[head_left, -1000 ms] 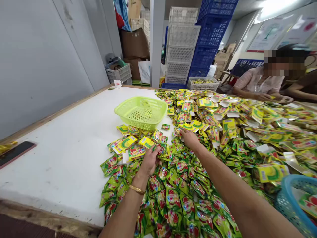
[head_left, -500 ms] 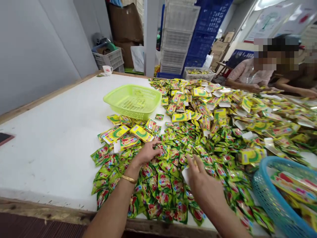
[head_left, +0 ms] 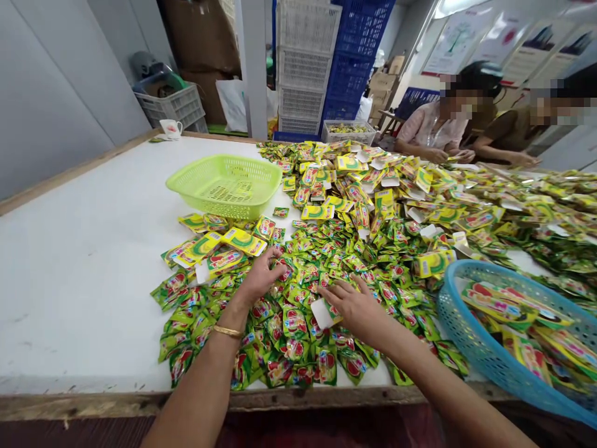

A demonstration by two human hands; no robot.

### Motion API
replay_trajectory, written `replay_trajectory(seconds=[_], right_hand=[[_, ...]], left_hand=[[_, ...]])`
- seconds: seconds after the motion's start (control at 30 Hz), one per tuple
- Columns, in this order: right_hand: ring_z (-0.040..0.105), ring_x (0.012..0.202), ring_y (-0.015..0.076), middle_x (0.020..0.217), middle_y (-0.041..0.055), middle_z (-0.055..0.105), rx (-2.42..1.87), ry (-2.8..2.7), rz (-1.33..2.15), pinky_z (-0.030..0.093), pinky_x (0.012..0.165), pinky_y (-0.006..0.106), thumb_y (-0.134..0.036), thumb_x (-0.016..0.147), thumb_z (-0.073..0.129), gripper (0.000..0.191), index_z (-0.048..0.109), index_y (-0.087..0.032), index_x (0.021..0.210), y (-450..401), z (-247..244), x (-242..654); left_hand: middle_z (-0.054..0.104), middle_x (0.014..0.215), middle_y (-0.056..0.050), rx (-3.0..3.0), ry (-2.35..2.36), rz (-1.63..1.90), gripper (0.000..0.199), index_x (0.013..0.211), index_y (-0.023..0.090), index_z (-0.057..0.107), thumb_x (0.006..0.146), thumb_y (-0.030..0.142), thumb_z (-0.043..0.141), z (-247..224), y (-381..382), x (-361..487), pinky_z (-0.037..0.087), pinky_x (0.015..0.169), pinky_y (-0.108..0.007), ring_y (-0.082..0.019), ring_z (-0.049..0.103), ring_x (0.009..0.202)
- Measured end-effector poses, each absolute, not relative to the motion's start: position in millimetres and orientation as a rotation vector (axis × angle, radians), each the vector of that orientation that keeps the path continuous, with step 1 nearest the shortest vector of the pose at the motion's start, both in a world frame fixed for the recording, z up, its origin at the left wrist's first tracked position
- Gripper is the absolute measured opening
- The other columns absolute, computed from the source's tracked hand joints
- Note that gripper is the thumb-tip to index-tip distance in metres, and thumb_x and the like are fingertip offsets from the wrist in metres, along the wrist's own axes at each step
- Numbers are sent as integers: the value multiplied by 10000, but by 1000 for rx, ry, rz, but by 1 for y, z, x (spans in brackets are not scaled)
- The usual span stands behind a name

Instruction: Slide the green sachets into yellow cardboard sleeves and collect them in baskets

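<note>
My left hand (head_left: 259, 274) is over the heap of green foil packets (head_left: 295, 323), its thumb and index finger apart. Its thumb tip is at a shiny packet with a red fruit picture. My right hand (head_left: 357, 306) is held palm down, its fingers reaching over the packets. Under that palm is a small yellow carton (head_left: 325, 313), its white flap sticking out to the left; the thumb is hidden. Several filled-looking yellow cartons (head_left: 244, 241) lie in a loose pile beyond my left hand.
A lime-green basket (head_left: 186, 180) stands behind the carton pile. At the right, a blue basket (head_left: 450, 311) holds several cartons. More cartons (head_left: 385, 202) are heaped across the white table (head_left: 93, 261). Two people sit at the far right. A white mug (head_left: 171, 129) stands at the back left.
The view has swung to the right, so everything sits further left. My right hand's fingers are more stretched out over the carton. My left hand remains by the same packets.
</note>
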State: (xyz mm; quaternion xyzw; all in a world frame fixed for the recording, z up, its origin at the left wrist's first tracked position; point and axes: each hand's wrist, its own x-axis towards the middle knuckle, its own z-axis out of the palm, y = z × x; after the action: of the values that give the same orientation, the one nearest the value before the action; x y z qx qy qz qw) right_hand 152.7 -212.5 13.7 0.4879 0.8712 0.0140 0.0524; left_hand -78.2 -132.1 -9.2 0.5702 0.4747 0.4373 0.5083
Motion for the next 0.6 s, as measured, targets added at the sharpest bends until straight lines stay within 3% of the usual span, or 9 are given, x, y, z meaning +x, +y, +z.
replay_trajectory(seconds=[0.13,0.23,0.3,0.47,0.6], right_hand=[[532,1060,254,1150,133,583,1702,2684,72,368,938,425,-296,793,544,730,248,-157,1446,-205,17,142],[556,974,238,1093,112,594,1819,2717,115,419,813,349,-359,848,477,691,208,-187,1461,-206,12,132],[554,960,238,1077,98,599,1853,2758,157,420,805,347,-370,853,476,658,248,-204,1448,-209,2,126],[536,982,240,1108,98,586,1956,2821,251,428,808,355,-346,833,502,604,351,-198,1399,-211,-19,120],[522,967,243,1088,110,576,1923,2906,286,434,817,365,-329,834,489,656,281,-155,1431,-208,-25,123]], left_hand=[[516,743,45,1173,1030,1152,223,830,194,526,638,260,619,-6,-139,-72,407,618,-189,-89,478,631],[530,746,45,1071,952,1138,270,871,198,527,649,301,641,-5,-145,-65,419,609,-193,-89,484,616],[570,799,27,1115,963,1124,286,894,196,553,648,302,652,-6,-147,-60,442,643,-211,-109,522,667],[663,1048,-31,1370,995,1097,341,1019,195,647,682,245,647,-9,-147,-54,426,905,-271,-195,574,1013],[684,1066,-36,1394,1085,1087,335,1024,196,668,692,234,645,-15,-147,-51,415,951,-312,-213,592,1028]])
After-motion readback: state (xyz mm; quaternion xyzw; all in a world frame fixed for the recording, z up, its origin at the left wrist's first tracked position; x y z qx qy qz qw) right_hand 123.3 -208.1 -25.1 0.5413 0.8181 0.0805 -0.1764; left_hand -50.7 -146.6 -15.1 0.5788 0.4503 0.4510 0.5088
